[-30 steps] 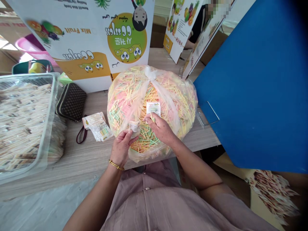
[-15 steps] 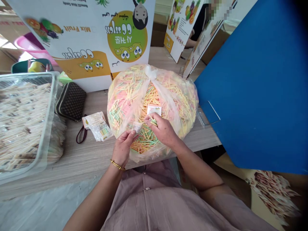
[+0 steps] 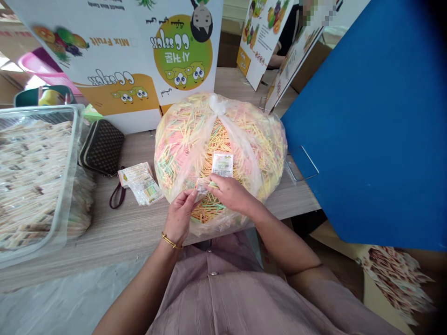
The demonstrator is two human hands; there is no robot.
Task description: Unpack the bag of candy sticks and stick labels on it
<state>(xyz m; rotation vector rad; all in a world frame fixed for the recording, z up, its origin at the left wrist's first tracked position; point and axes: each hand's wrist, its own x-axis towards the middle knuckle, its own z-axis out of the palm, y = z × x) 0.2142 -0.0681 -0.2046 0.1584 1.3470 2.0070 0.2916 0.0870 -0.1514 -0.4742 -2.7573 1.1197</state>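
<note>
A large clear bag [image 3: 268, 158] full of thin pastel sticks lies in front of me, its middle open. Over its lower part, my left hand [image 3: 183, 207] pinches a small printed packet [image 3: 201, 185]. My right hand [image 3: 230, 191] is closed on a few candy sticks [image 3: 212, 184], whose ends meet the packet's upper right edge. Another printed packet [image 3: 222, 164] rests on the sticks just above my right hand. To the left of the bag, several flat packets [image 3: 141, 182] lie on the table.
A clear tub [image 3: 64, 186] of filled packets stands at the left, beside a dark checked pouch [image 3: 103, 148]. Printed cartons [image 3: 139, 56] stand behind the bag, and a blue panel [image 3: 377, 130] is at the right. Part of another person [image 3: 279, 56] shows behind the cartons.
My right hand has moved left and down, bringing the sticks to the packet in my left hand. More of the packet lying on the sticks now shows.
</note>
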